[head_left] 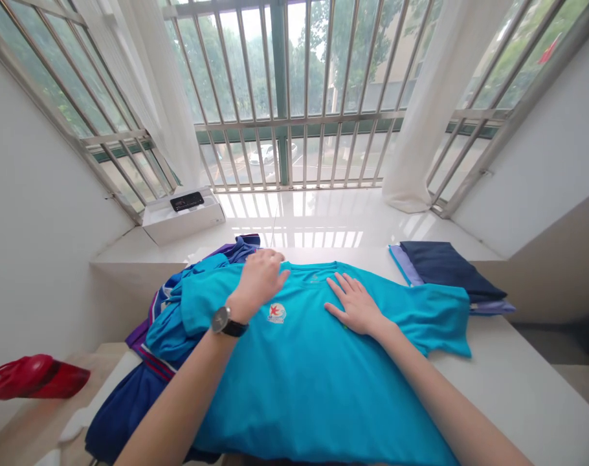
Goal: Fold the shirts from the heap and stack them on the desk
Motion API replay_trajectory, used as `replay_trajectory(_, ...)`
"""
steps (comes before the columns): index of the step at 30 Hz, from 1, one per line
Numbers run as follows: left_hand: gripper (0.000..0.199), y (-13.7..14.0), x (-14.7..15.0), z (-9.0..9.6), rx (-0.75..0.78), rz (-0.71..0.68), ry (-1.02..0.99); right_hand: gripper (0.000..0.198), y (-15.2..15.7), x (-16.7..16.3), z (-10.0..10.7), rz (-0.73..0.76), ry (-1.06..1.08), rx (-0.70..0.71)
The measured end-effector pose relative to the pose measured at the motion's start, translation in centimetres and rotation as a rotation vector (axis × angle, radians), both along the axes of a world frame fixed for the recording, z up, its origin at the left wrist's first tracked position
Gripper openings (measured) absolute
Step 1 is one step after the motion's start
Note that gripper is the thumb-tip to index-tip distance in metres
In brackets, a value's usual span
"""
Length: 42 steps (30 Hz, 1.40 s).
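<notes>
Turquoise T-shirt (pixel 318 382) lies lengthwise, collar (pixel 314 266) toward window (pixel 279 71); right hand (pixel 355 306) spread flat upon it, left hand (pixel 259 278) half-curled near collar, grip unclear.

My left hand (pixel 259 279) is blurred, its far side turned out of view, so I can't tell whether I grip cloth near the collar (pixel 314 266) of the turquoise shirt (pixel 323 388). My right hand (pixel 356 305) hides part of the shirt's front. The shirt's chest badge (pixel 276 313) is too small for me to read. My forearms (pixel 180 391), crossing the shirt, run off the bottom edge. Left of the shirt, the clothes heap (pixel 122 404) lies partly hidden beneath it; farther left, a red object (pixel 39 377) is too blurred for me to name. Right of the shirt, a dark folded piece (pixel 450 268) covers most of the lavender cloth (pixel 412 264) under it.
</notes>
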<state>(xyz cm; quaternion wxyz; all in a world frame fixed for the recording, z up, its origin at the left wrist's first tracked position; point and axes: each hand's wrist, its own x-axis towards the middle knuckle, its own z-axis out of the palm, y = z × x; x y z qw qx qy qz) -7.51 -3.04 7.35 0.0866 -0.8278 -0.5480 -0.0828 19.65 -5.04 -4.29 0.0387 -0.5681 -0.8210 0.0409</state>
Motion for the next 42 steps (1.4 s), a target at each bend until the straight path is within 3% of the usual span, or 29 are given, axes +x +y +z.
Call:
replay_trajectory(3, 0.033, 0.3, 6.5, -3.4, -0.162, -0.135, -0.043, 0.078, -0.2, 0.0, 0.0, 0.003, 0.015, 0.015)
replay_trajectory(5, 0.036, 0.5, 8.5, -6.1, -0.215, -0.158, -0.067, 0.079, -0.2, 0.0, -0.2, -0.006, 0.038, 0.038)
replay_trajectory(8, 0.044, 0.9, 8.7, -9.5, -0.154, -0.146, -0.135, 0.08, 0.1, 0.3, -0.8, -0.021, 0.099, 0.099)
replay_trajectory(11, 0.05, 1.1, 8.1, -11.4, -0.11, -0.138, -0.182, 0.071, 0.7, 0.8, -1.3, -0.031, 0.159, 0.145)
replay_trajectory(15, 0.054, 1.1, 7.9, -11.6, -0.107, -0.154, -0.206, 0.063, 1.4, 1.5, -1.7, -0.063, 0.159, 0.199)
replay_trajectory(22, 0.055, 0.7, 8.3, -11.2, -0.1, -0.259, -0.222, 0.07, 1.9, 1.5, -2.5, -0.093, 0.044, 0.131)
replay_trajectory(27, 0.061, 0.6, 8.1, -11.5, -0.158, -0.289, -0.185, 0.063, 1.5, 2.5, -1.3, -0.072, 0.179, 0.213)
replay_trajectory(31, 0.064, 0.6, 7.8, -11.3, -0.18, -0.295, -0.177, 0.05, -0.9, 7.3, 1.1, -0.225, 0.259, 0.445)
replay_trajectory(34, 0.065, 0.6, 7.7, -11.1, -0.205, -0.305, -0.175, 0.062, -3.3, 12.7, 2.3, -0.491, 0.172, 0.534)
replay_trajectory(37, 0.066, 0.6, 7.7, -11.0, -0.212, -0.312, -0.171, 0.077, -4.8, 17.3, 2.6, -0.699, 0.149, 0.375)
replay_trajectory(39, 0.065, 0.6, 7.7, -11.0, -0.209, -0.309, -0.169, 0.076, -5.0, 19.4, 2.4, -0.747, 0.208, 0.263)
replay_trajectory(40, 0.065, 0.6, 7.7, -11.0, -0.207, -0.307, -0.169, 0.072, -5.0, 20.2, 2.3, -0.741, 0.248, 0.249)
replay_trajectory(42, 0.065, 0.6, 7.7, -11.1, -0.203, -0.303, -0.169, 0.062, -4.9, 21.3, 2.2, -0.696, 0.35, 0.36)
